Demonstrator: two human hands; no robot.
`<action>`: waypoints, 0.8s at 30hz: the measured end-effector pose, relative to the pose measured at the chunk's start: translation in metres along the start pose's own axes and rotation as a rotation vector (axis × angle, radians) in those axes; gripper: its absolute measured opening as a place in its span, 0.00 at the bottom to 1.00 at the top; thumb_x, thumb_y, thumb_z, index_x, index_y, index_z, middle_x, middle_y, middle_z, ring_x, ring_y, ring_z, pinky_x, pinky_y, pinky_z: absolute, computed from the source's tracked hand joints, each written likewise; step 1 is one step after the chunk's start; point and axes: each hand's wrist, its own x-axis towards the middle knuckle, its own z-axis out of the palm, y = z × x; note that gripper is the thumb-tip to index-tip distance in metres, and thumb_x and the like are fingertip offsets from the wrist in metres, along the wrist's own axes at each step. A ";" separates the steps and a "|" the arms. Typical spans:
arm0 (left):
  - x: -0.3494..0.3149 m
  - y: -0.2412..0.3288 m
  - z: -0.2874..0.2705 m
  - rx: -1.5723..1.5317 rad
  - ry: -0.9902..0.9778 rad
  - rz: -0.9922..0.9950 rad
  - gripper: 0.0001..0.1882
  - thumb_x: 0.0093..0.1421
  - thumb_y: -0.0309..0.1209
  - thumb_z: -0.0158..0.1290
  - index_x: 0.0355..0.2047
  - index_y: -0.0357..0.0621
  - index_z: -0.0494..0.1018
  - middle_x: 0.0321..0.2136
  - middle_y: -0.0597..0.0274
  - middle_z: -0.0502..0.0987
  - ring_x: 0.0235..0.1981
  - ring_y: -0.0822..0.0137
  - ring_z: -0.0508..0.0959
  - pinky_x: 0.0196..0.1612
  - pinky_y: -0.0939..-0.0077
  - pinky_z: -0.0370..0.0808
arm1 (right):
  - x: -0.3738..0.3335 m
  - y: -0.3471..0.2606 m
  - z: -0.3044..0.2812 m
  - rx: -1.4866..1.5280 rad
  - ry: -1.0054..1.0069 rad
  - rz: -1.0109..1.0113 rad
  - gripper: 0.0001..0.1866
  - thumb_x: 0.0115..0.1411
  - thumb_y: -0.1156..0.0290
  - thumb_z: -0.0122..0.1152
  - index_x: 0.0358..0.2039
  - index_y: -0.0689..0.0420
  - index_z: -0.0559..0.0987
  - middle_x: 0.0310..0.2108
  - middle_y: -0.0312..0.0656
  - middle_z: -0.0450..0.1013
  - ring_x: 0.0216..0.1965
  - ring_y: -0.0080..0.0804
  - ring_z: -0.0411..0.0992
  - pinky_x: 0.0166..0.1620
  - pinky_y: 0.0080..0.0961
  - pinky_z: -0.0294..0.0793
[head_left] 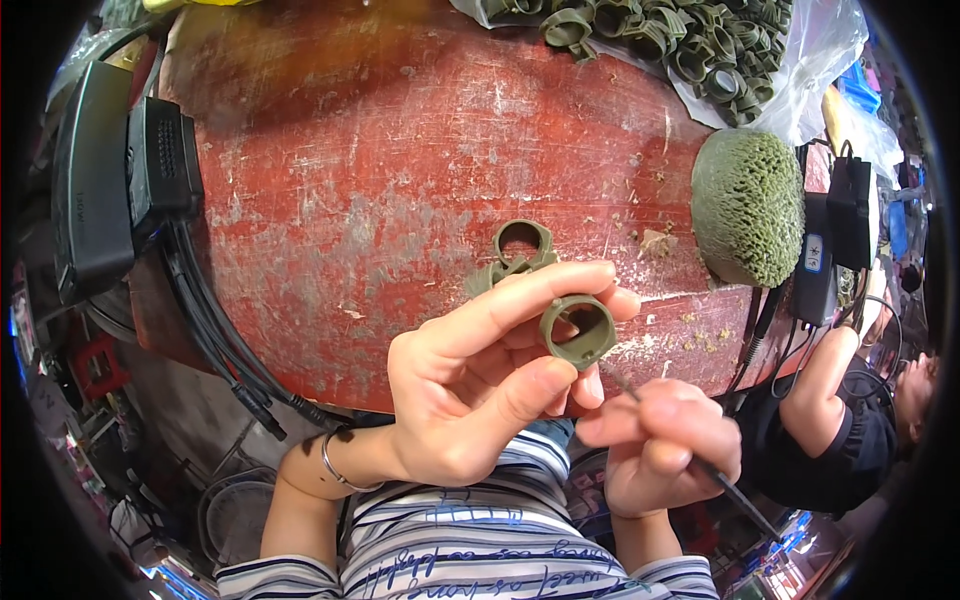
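My left hand (445, 395) pinches an olive-green ring (580, 362) between thumb and fingers, its round opening turned up toward me. From the right, my right hand (665, 440) grips a thin dark rod-like hand tool (740, 497) like a pen. The tool's narrow tip points at the ring's lower right side; whether it touches is hard to make out. Just beyond my left fingers, another green ring (547, 240) stands on the worn red tabletop (350, 200). A further green piece beside it is partly hidden by my left hand.
Many similar green rings (690, 60) lie heaped on clear plastic at the back right. A round green block (745, 205) with a pitted face sits at the right edge, near black adapters (850, 210). Black power boxes (95, 180) and cables line the left. Another person (840, 420) is at right.
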 end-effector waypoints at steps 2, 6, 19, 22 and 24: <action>0.001 0.003 0.001 0.027 -0.008 0.010 0.25 0.57 0.33 0.49 0.52 0.32 0.57 0.41 0.47 0.71 0.26 0.74 0.72 0.27 0.86 0.69 | 0.004 0.000 -0.004 0.008 -0.119 -0.007 0.10 0.50 0.77 0.59 0.34 0.65 0.72 0.21 0.43 0.73 0.19 0.32 0.73 0.22 0.23 0.73; 0.000 -0.002 -0.003 0.005 -0.037 0.017 0.24 0.57 0.30 0.48 0.52 0.32 0.58 0.42 0.46 0.70 0.27 0.72 0.73 0.28 0.86 0.70 | -0.008 0.010 0.010 -0.026 0.190 0.018 0.10 0.55 0.69 0.55 0.33 0.64 0.72 0.15 0.40 0.72 0.16 0.31 0.72 0.22 0.24 0.73; 0.004 -0.008 -0.011 0.393 -0.180 0.357 0.24 0.46 0.13 0.51 0.46 0.35 0.64 0.44 0.47 0.62 0.33 0.68 0.72 0.33 0.80 0.73 | -0.010 0.005 -0.002 -0.120 0.208 0.127 0.17 0.61 0.58 0.44 0.34 0.61 0.67 0.12 0.42 0.71 0.12 0.29 0.70 0.17 0.20 0.68; 0.005 -0.010 -0.010 0.377 -0.174 0.379 0.24 0.44 0.12 0.52 0.45 0.36 0.65 0.43 0.51 0.61 0.36 0.69 0.69 0.38 0.80 0.70 | -0.011 0.001 -0.001 -0.102 0.257 0.156 0.17 0.60 0.58 0.46 0.31 0.61 0.70 0.12 0.42 0.71 0.13 0.28 0.70 0.17 0.19 0.68; 0.004 -0.011 -0.009 0.418 -0.164 0.375 0.24 0.43 0.12 0.53 0.43 0.37 0.66 0.42 0.53 0.61 0.40 0.68 0.67 0.42 0.79 0.67 | -0.012 -0.001 -0.004 -0.018 0.223 0.198 0.16 0.59 0.59 0.48 0.29 0.61 0.71 0.13 0.42 0.72 0.14 0.29 0.71 0.19 0.20 0.71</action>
